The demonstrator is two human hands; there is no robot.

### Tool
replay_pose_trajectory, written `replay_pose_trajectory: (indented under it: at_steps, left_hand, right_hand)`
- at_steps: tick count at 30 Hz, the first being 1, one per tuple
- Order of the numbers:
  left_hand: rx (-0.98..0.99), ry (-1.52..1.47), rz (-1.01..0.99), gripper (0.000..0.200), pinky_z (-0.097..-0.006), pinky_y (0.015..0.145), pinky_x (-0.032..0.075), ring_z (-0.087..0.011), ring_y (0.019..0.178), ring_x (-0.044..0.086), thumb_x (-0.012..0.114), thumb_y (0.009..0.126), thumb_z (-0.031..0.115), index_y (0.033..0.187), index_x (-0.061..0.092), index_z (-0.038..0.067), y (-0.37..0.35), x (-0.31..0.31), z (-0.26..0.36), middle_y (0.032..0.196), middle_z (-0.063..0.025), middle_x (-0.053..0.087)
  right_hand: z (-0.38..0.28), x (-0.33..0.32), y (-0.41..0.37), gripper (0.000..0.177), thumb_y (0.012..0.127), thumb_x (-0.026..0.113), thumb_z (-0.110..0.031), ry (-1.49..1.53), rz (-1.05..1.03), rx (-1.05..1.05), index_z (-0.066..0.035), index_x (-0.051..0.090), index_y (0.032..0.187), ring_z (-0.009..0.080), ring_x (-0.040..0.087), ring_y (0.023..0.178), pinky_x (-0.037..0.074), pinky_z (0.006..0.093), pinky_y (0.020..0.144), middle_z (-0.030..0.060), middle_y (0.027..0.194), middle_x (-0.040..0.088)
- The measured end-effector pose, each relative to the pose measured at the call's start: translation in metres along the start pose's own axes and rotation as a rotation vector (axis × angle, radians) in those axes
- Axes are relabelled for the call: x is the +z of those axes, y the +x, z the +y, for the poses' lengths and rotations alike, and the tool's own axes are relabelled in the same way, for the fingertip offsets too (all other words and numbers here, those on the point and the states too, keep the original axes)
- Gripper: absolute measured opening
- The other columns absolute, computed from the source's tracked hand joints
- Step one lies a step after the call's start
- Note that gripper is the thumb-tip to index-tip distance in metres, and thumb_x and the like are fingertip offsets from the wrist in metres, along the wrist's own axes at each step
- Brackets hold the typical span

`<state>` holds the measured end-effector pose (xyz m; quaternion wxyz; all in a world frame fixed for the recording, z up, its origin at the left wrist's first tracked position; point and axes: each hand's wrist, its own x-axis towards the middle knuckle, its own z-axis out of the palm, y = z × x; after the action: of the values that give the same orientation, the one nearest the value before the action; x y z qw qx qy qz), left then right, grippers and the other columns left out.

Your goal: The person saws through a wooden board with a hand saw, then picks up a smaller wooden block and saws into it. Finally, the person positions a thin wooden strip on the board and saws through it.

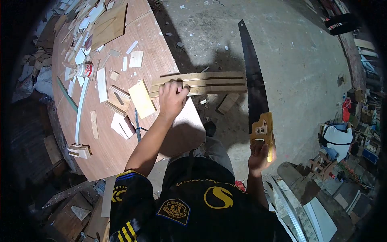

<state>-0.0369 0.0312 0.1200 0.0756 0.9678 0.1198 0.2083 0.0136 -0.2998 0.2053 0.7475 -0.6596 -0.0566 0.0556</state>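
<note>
My left hand [173, 99] is closed over a grooved wooden board [217, 82], fingers curled on its top near the table edge. The board juts out past that edge to the right, over the floor. In my right hand [259, 156] is the yellow-brown handle of a handsaw [254, 76], the fingers wrapped round it. The saw's dark blade points away from me, its toothed edge turned left and right at the board's outer end. A pale wood block [142, 98] lies just left of the board.
On the wooden table [109, 161] are many offcuts, a flat plywood sheet [111, 26], a labelled jar [84, 70] and a thin blue tool [137, 123]. Scraps dot the concrete floor [298, 80]. A person [338, 137] is low down at the far right, among tools and wood.
</note>
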Motion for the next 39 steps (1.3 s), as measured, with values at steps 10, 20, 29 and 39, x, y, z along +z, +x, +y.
replay_pose_trajectory:
  at_steps: [10,20,29,39]
  left_hand:
    - [-0.255,-0.428,-0.442,0.040,-0.0449,0.082,0.052,-0.0343,0.092,0.064,0.076,0.085,0.039,0.105,0.073,0.004,-0.005,0.038,-0.039,0.100,-0.0150,0.061]
    - [-0.322,-0.451,-0.557,0.045,-0.0430,0.088,0.052,-0.0352,0.098,0.064,0.069,0.090,0.047,0.107,0.073,0.005,0.014,0.069,-0.066,0.102,-0.0158,0.064]
    - [-0.060,-0.223,-0.114,0.030,-0.0408,0.077,0.051,-0.0284,0.087,0.060,0.073,0.087,0.033,0.105,0.069,0.010,-0.009,0.094,-0.065,0.091,-0.0074,0.060]
    - [-0.161,-0.060,-0.141,0.025,-0.0386,0.082,0.044,-0.0230,0.091,0.057,0.072,0.081,0.021,0.107,0.072,0.019,-0.020,0.083,-0.055,0.096,-0.0015,0.059]
  right_hand:
    - [0.002,0.005,0.000,0.052,0.099,0.058,-0.022,-0.072,-0.097,0.126,0.014,0.051,0.136,0.0065,0.048,0.054,0.039,0.0222,0.049,0.0041,0.071,0.058]
    - [0.006,0.038,-0.002,0.044,0.099,0.064,-0.021,-0.207,-0.253,0.400,0.004,0.059,0.135,0.0056,0.053,0.061,0.044,0.0203,0.052,0.0085,0.091,0.068]
    - [0.014,0.061,-0.005,0.043,0.100,0.062,-0.018,-0.426,-0.330,0.363,0.003,0.057,0.136,0.0135,0.059,0.079,0.049,0.0264,0.067,0.0127,0.099,0.066]
    - [0.024,0.059,-0.011,0.044,0.100,0.062,-0.020,-0.522,-0.363,0.316,0.001,0.057,0.138,0.0044,0.050,0.059,0.043,0.0197,0.052,0.0064,0.090,0.068]
